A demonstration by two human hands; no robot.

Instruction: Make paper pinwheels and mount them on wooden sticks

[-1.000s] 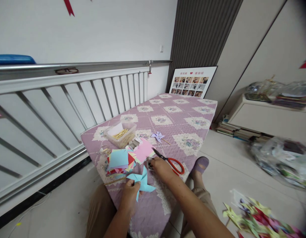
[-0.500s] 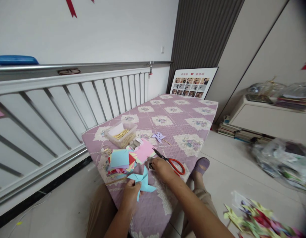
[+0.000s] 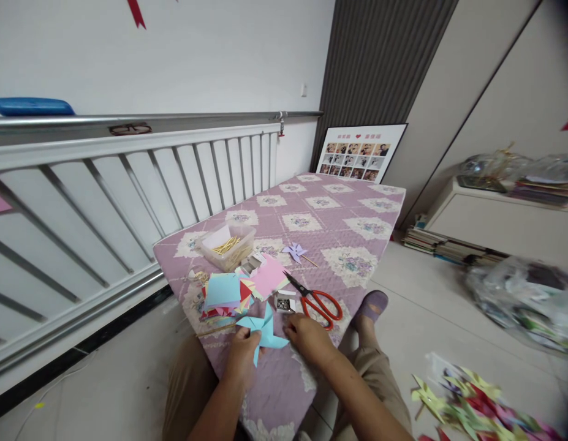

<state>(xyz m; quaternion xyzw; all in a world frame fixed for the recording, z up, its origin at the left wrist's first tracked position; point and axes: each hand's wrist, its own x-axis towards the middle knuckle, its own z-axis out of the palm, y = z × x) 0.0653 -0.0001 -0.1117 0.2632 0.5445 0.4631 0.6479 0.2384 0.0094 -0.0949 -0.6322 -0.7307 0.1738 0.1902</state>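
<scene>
My left hand [image 3: 244, 350] pinches a light blue paper pinwheel [image 3: 268, 334] near its middle, just above the table. To its right my right hand [image 3: 309, 337] has thumb and fingers pressed together; whatever they hold is too small to make out. Just beyond those fingertips stands a small open box [image 3: 284, 304] with tiny metal pieces in it. Red-handled scissors [image 3: 315, 300] lie beside the box, blades pointing away. Left of the pinwheel are a stack of coloured paper squares [image 3: 222, 291] and a thin wooden stick [image 3: 214, 331].
A clear plastic tub [image 3: 226, 248] with thin sticks stands behind the paper. Pink paper [image 3: 269, 275] and a finished purple pinwheel [image 3: 295, 252] lie on the patterned tablecloth [image 3: 329, 226]. A white radiator [image 3: 196, 171] borders the left side. Several pinwheels [image 3: 477, 401] lie on the floor at right.
My right hand has drawn back from the small box toward me and the pinwheel, uncovering the box and the scissors' handles. My left hand still holds the blue pinwheel in nearly the same place.
</scene>
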